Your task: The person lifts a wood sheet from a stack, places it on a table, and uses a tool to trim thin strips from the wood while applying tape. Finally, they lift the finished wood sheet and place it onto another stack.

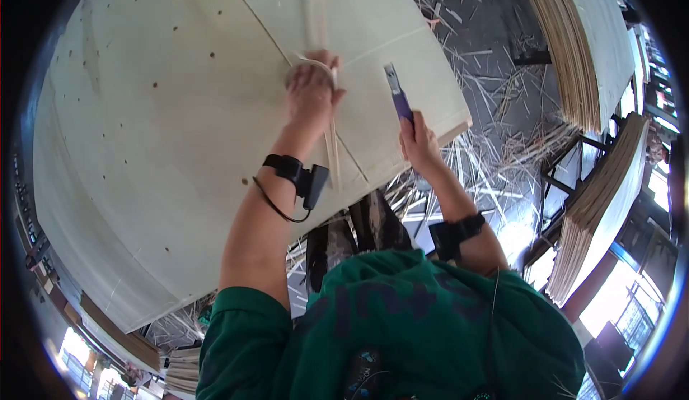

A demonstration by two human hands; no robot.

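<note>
A large pale veneer sheet [194, 127] with small dark knots lies before me. My left hand [312, 87] rests on it near a long dark seam, fingers curled and somewhat blurred. A thin pale strip of veneer [332, 145] runs from this hand toward my body, and its other end loops over the fingers; what is under the fingertips is hidden. Farther right, my right hand [420, 141] is closed around the purple handle of a utility knife [399, 98]. Its metal tip points away from me, just above the sheet or touching it; I cannot tell which.
Loose veneer scraps [502, 98] litter the dark floor past the sheet's right edge. Tall stacks of veneer sheets [563, 48] stand at the far right, with another stack [596, 213] nearer. Black bands with small devices are strapped to both forearms.
</note>
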